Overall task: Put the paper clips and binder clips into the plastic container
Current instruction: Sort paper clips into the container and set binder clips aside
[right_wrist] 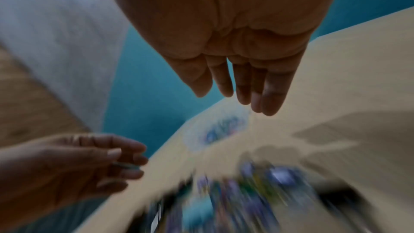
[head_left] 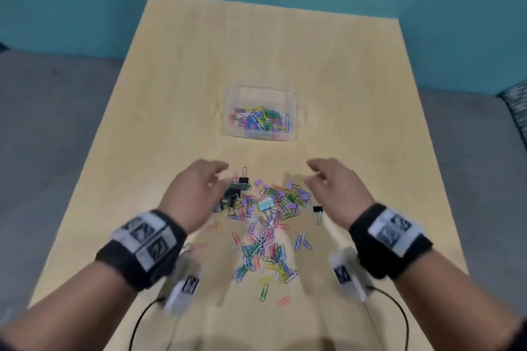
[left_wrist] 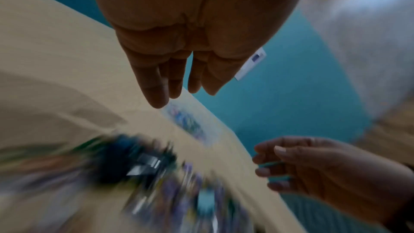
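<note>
A clear plastic container [head_left: 233, 111] sits mid-table with several coloured paper clips in its near half. Nearer me lies a loose pile of coloured paper clips [head_left: 265, 239], mixed with purple, teal [head_left: 265, 204] and black binder clips [head_left: 231, 194]. My left hand [head_left: 199, 188] hovers over the pile's left edge, fingers relaxed and holding nothing. My right hand [head_left: 328, 182] hovers at the pile's right edge, also empty with fingers loosely extended. Both wrist views are blurred; they show straight fingers [left_wrist: 156, 84] [right_wrist: 271, 91] above the smeared pile, with the container [left_wrist: 190, 125] [right_wrist: 219, 130] beyond.
The light wooden table [head_left: 285, 51] has bare surface beyond and beside the container. One small black binder clip [head_left: 318, 211] lies apart at the pile's right. Grey floor and a teal wall surround the table. Cables trail from my wrist cameras near the front edge.
</note>
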The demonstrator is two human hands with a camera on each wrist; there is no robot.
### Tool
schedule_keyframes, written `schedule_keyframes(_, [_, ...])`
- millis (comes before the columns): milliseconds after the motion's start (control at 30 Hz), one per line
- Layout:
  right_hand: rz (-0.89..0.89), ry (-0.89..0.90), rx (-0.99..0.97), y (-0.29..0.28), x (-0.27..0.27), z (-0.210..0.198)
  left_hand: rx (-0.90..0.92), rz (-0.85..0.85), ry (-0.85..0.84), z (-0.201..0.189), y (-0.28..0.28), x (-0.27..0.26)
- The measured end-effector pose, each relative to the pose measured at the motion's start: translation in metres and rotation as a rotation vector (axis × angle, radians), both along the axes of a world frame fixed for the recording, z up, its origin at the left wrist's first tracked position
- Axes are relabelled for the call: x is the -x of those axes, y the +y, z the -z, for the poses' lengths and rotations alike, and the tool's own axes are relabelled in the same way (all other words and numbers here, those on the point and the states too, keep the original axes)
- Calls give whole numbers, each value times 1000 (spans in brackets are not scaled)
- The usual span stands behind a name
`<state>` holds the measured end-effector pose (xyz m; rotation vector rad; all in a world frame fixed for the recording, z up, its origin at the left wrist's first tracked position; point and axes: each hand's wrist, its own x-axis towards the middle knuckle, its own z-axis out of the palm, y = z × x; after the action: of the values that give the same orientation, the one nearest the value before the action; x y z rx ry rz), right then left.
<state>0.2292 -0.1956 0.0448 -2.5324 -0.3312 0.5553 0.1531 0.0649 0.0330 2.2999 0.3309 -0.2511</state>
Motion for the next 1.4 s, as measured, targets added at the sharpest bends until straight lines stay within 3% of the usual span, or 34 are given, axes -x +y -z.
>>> schedule_keyframes(167, [-332, -105, 164, -36, 123, 42, -278, 398, -20, 40, -35, 118])
schedule_keyframes(233, [-384, -85, 254, -33, 149, 57, -424, 491, 14, 50, -50, 135])
schedule_keyframes(333, [-420, -65, 354, -17, 168, 64, -467, 542, 26, 55, -67, 143])
schedule_keyframes(433, [-443, -140, 282, -3, 163, 56, -466, 525, 15, 50, -73, 144])
schedule_keyframes(533, [-323, -182, 245, -3, 133, 58, -527, 434, 48, 48, -67, 143])
schedule_keyframes(700, [-347, -136, 460, -1, 106, 63, -608, 325, 161, 52, -57, 140])
schedule_keyframes(833, [-360, -137, 525, -6, 124, 64, -562, 334, 150, 56, -59, 146])
schedule_keyframes(1000, [-415, -203, 428, -9, 142, 62, -553, 357, 107, 62, -61, 137])
schedule_keyframes(1067, [-431, -215, 386, -5, 139, 59, -564, 293, 113, 64, -58, 123])
schedule_keyframes(1167, [-377, -185, 339, 0, 125, 55, -584, 328, 155, 64, -56, 115])
schedule_keyframes(1300, [-312, -190, 407, 2, 108, 55, -574, 414, 122, 59, -64, 131])
schedule_keyframes(1400, [-304, -201, 450, 2, 103, 57, -590, 321, 123, 55, -59, 126])
